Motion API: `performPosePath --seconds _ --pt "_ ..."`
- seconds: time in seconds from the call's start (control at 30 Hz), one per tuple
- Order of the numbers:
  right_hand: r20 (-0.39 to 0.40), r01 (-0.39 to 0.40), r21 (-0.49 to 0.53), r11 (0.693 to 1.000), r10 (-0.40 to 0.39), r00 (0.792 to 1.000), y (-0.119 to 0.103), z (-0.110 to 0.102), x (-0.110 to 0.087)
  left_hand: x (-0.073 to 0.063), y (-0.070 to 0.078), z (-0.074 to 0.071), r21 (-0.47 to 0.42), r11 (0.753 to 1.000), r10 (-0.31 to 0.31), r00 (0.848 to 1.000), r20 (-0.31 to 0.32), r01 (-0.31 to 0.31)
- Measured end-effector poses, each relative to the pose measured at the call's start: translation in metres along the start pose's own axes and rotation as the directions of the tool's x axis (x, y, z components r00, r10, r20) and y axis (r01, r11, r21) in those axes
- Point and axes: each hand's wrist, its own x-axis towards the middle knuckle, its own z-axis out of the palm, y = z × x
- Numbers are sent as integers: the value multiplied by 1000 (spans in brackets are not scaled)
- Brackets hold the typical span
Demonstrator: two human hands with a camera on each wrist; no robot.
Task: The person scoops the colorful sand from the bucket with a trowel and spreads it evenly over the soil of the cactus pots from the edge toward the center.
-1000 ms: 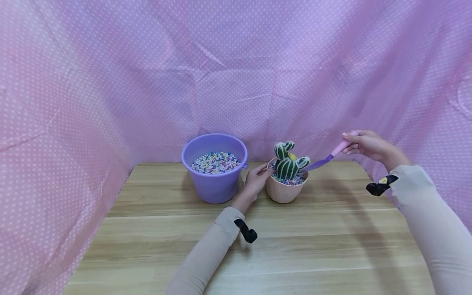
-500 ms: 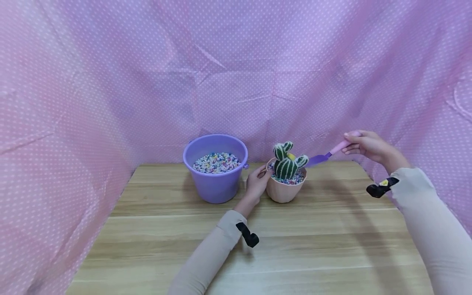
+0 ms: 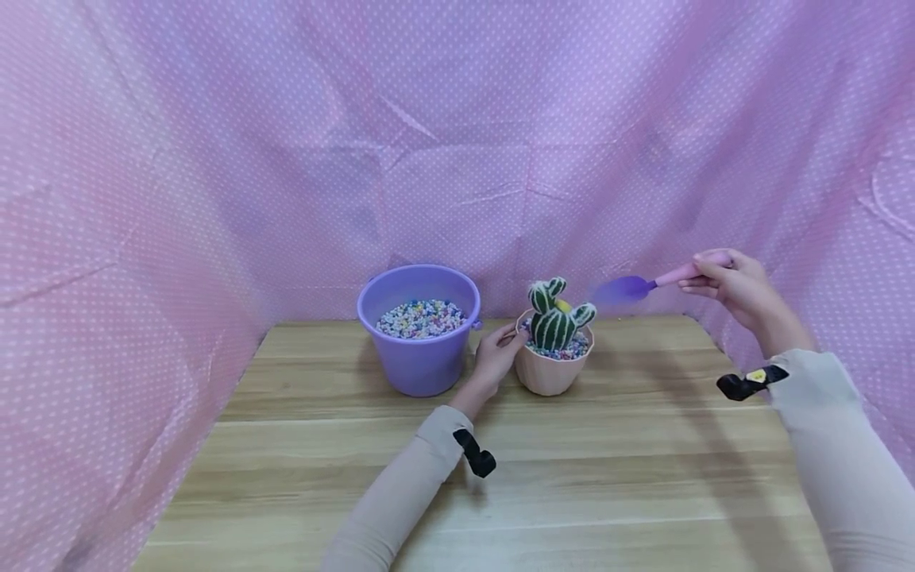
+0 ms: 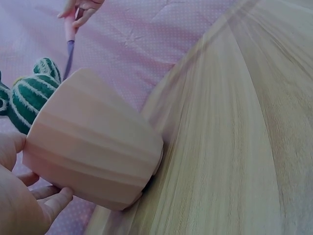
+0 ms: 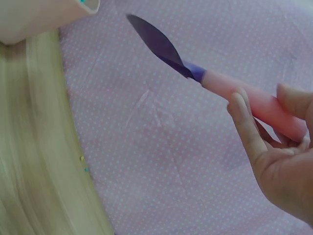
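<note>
My right hand (image 3: 739, 290) holds a small trowel (image 5: 159, 44) by its pink handle, in the air to the right of the pot. The trowel's purple blade, with no beads visible on it, points left toward the cactus (image 3: 554, 322). That cactus is green with white fuzzy stripes and a yellow spot, and stands in a pale peach flowerpot (image 3: 549, 375) among multicoloured beads (image 3: 572, 349). With thumb at the rim and fingers against the side, my left hand (image 3: 493, 357) grips the pot from its left. In the left wrist view the pot (image 4: 98, 142) hides the beads.
Left of the pot stands a purple bucket (image 3: 418, 369) partly filled with mixed-colour beads (image 3: 422, 319). A pink dotted cloth (image 3: 457, 159) hangs behind the wooden table (image 3: 615, 477). Tiny loose beads (image 5: 82, 158) lie near the table's edge in the right wrist view.
My right hand has drawn the trowel up and to the right, so its blade has moved from beside the pot's rim into the air. The left hand stays at the pot.
</note>
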Motion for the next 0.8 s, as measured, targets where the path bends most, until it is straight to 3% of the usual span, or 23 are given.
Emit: performPosePath --seconds 0.2,0.47,0.6,0.8 --pt "-79 91 86 992 -84 993 1 15 -1 1 -2 -2 6 1000 7 1000 18 -7" --pt "-9 183 183 966 -185 983 -5 57 12 3 -3 -3 -13 1000 0 999 41 1" --pt "37 192 158 969 -200 979 -9 87 21 4 -4 -5 -12 1000 1 999 53 -1" --pt "35 157 92 983 -161 986 -3 126 32 3 -4 -8 5 1000 11 996 83 -12"
